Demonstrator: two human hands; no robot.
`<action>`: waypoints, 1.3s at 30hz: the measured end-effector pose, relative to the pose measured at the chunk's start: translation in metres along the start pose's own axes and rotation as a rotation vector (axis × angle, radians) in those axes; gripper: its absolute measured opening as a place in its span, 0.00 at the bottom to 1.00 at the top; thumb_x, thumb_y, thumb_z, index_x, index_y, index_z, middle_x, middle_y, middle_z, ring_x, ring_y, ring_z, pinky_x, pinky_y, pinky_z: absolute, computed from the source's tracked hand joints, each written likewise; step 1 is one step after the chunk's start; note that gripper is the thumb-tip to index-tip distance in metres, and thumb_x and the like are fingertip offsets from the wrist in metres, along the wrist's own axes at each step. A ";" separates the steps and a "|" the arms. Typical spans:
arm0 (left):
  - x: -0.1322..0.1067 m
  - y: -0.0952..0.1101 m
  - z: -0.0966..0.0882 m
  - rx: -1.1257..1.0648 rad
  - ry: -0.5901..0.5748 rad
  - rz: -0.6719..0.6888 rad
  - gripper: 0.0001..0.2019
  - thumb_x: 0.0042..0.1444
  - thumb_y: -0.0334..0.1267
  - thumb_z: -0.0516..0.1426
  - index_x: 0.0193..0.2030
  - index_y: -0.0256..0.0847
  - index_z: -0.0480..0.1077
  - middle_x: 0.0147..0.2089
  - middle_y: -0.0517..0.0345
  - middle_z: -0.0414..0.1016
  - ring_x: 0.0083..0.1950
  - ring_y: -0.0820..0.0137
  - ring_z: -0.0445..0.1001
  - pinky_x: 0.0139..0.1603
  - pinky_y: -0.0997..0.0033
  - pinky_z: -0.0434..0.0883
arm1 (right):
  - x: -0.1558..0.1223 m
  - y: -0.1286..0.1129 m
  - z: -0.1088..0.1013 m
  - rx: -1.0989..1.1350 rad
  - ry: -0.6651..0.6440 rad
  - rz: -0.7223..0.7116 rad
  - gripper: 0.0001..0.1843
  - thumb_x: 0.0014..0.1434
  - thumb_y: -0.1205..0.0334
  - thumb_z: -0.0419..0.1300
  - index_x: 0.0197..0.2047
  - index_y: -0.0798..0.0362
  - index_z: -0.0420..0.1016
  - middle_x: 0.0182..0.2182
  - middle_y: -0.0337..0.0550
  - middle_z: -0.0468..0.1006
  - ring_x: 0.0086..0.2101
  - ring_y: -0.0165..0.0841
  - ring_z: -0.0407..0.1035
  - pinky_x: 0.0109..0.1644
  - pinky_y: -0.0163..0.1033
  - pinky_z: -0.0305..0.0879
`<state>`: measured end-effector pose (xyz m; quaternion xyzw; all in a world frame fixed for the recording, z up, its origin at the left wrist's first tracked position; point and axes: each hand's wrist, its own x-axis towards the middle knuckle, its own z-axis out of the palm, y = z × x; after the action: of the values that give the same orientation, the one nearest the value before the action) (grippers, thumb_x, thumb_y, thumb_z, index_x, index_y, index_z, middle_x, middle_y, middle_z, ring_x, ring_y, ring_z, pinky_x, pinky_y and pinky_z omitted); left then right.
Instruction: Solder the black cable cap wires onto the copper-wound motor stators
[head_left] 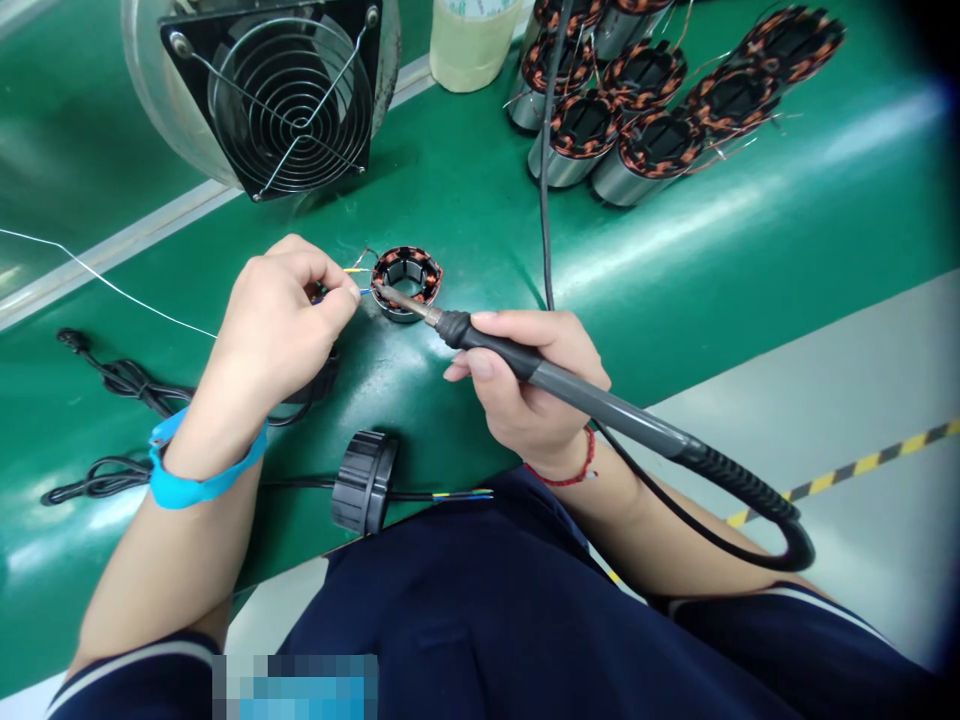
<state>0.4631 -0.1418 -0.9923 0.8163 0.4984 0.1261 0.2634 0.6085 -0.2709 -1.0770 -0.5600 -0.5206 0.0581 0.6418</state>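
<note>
A small motor stator with copper windings stands on the green bench between my hands. My right hand is closed around a soldering iron, its metal tip at the near left rim of the stator. Beside the stator, my left hand pinches a blue wire whose end is close to the iron's tip. A yellow wire reaches the stator just above it. Whether the tip touches the wire I cannot tell. My left palm and most of the lead are hidden.
A black fan with a wire guard stands at the back. Several wound stators are grouped at back right, near a pale roll. A black threaded cap on a cable lies near the front edge. Coiled black cables lie left.
</note>
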 end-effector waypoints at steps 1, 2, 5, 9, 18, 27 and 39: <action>0.000 0.000 0.000 -0.001 0.002 -0.001 0.06 0.52 0.34 0.58 0.25 0.42 0.70 0.36 0.56 0.73 0.38 0.65 0.71 0.47 0.59 0.73 | 0.000 0.000 0.000 -0.006 0.000 0.005 0.10 0.62 0.54 0.60 0.45 0.48 0.72 0.35 0.40 0.81 0.31 0.31 0.78 0.34 0.37 0.78; 0.000 0.000 0.000 -0.001 0.003 -0.001 0.06 0.52 0.34 0.58 0.25 0.42 0.70 0.36 0.57 0.73 0.38 0.65 0.71 0.47 0.59 0.73 | 0.000 0.000 0.000 -0.013 -0.002 0.012 0.10 0.63 0.53 0.60 0.45 0.47 0.71 0.36 0.41 0.81 0.31 0.32 0.78 0.34 0.37 0.78; -0.001 0.001 0.000 -0.006 0.000 0.009 0.07 0.52 0.34 0.57 0.24 0.42 0.69 0.35 0.57 0.73 0.38 0.67 0.70 0.46 0.60 0.72 | 0.000 -0.001 0.000 -0.017 -0.007 0.017 0.10 0.63 0.53 0.60 0.45 0.47 0.71 0.35 0.41 0.81 0.31 0.32 0.78 0.33 0.37 0.78; -0.001 0.001 0.000 -0.013 0.004 0.014 0.07 0.52 0.33 0.57 0.24 0.41 0.70 0.35 0.57 0.72 0.37 0.67 0.70 0.43 0.60 0.71 | 0.001 -0.001 0.000 0.018 -0.004 -0.010 0.10 0.62 0.55 0.61 0.46 0.48 0.72 0.34 0.40 0.81 0.31 0.32 0.78 0.33 0.37 0.78; 0.000 -0.001 0.001 -0.027 0.008 0.009 0.06 0.51 0.34 0.57 0.24 0.41 0.71 0.35 0.58 0.73 0.37 0.67 0.70 0.45 0.59 0.73 | -0.002 0.003 -0.004 0.021 0.050 0.005 0.10 0.61 0.56 0.61 0.46 0.46 0.72 0.36 0.41 0.80 0.31 0.34 0.78 0.33 0.39 0.78; 0.000 -0.001 0.001 -0.008 -0.007 0.012 0.07 0.52 0.35 0.56 0.25 0.40 0.71 0.36 0.58 0.73 0.39 0.67 0.71 0.48 0.59 0.74 | 0.009 -0.007 -0.004 -0.121 -0.150 -0.130 0.01 0.60 0.62 0.60 0.37 0.49 0.72 0.27 0.34 0.79 0.25 0.26 0.74 0.28 0.30 0.71; 0.000 -0.003 0.003 -0.063 0.001 0.031 0.07 0.52 0.33 0.56 0.24 0.40 0.70 0.36 0.56 0.72 0.39 0.66 0.70 0.53 0.57 0.72 | 0.009 -0.001 0.005 -0.114 -0.271 -0.096 0.06 0.61 0.63 0.62 0.42 0.52 0.73 0.34 0.38 0.81 0.32 0.27 0.77 0.37 0.29 0.73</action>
<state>0.4625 -0.1412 -0.9960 0.8153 0.4814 0.1461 0.2869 0.6084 -0.2625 -1.0712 -0.5570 -0.6313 0.0728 0.5347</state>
